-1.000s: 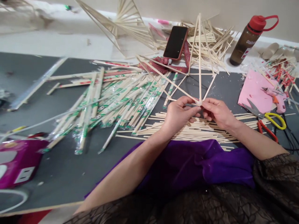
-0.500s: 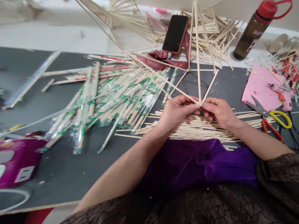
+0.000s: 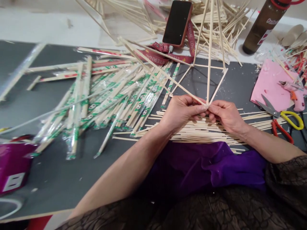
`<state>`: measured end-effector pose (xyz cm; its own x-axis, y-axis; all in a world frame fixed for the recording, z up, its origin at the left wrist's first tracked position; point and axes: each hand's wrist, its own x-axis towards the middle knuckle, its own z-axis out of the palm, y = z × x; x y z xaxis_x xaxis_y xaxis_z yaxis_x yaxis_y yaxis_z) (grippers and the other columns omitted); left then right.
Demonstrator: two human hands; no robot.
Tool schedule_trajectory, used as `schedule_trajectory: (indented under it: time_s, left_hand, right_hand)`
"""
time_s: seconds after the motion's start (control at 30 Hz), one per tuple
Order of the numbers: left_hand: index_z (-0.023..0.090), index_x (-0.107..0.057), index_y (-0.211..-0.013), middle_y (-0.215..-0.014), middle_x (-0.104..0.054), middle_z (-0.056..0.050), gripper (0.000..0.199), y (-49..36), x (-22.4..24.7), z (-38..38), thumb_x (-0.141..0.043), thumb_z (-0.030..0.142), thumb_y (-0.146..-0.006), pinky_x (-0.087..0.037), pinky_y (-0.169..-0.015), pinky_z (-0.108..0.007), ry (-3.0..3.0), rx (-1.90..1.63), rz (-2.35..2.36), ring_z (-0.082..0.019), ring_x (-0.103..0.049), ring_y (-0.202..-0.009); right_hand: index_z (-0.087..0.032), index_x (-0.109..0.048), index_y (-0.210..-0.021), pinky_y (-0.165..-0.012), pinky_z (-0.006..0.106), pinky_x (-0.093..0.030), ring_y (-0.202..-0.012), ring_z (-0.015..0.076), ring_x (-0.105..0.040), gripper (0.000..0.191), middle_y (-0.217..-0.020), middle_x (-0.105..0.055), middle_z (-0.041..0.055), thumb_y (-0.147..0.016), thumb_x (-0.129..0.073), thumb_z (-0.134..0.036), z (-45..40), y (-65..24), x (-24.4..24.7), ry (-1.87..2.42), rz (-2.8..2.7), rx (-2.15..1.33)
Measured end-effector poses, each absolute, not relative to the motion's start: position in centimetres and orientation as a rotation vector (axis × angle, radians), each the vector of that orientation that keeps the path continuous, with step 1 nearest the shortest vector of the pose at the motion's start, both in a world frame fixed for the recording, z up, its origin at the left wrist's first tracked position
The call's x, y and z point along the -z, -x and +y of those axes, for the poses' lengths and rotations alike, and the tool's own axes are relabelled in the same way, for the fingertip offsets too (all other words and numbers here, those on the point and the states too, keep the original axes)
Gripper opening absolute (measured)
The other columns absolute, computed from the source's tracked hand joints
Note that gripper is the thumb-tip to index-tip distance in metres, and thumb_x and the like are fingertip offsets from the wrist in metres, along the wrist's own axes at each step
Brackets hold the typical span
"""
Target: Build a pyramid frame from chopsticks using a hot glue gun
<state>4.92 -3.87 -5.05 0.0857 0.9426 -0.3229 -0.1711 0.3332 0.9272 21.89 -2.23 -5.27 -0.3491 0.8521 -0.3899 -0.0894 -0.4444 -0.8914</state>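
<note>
The left hand (image 3: 177, 111) is a little right of the middle of the frame. Its thumb and fingers are pinched together on one corner of a stick shape (image 3: 209, 64). The right hand (image 3: 226, 115) is just beside it, and its thumb and finger pinch the same corner from the other side. A small whitish lump sits on that corner, where the sticks meet. The stick shape fills the upper middle and right of the frame. Some of its sticks go up past the top edge, and one corner pokes out to the left.

Under the hands are lots of thin loose sticks (image 3: 196, 132), lying mostly sideways on the dark gray table (image 3: 59, 182). Just below them is a purple cloth (image 3: 230, 169), bunched up in the lower middle.

To the left of the hands is a big messy heap of wrapped chopsticks (image 3: 140, 99), many with green on the wrappers. A white cord (image 3: 55, 110) crosses over them. A purple box (image 3: 14, 169) is at the left edge.

On the right, scissors (image 3: 292, 119) lie near a pink paper (image 3: 268, 83), and a pink glue gun (image 3: 298, 99) is by the paper too.

At the top, a phone (image 3: 177, 24) rests by a red strap (image 3: 155, 57). A pile of sticks (image 3: 218, 25) is behind the stick shape, and a dark bottle (image 3: 265, 25) stands in the upper right.
</note>
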Motion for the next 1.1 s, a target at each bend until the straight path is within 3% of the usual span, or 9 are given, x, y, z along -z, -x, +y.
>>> schedule_trajectory:
  time_s: [1.1]
  left_hand:
    - [0.015,-0.077,-0.081,-0.065,-0.073,-0.004,0.025,-5.59,4.69,-3.69,-0.089,0.033,-0.069,-0.054,-0.05,-0.021,-0.938,-0.971,1.2,-0.015,-0.07,-0.061]
  right_hand:
    - [-0.02,-0.066,-0.07,-0.046,0.021,-0.05,-0.047,0.0066,-0.053,0.029,-0.057,-0.064,-0.0034,-0.066,-0.083,-0.043,-2.76,-22.21,5.33,1.226,-1.074,-1.751]
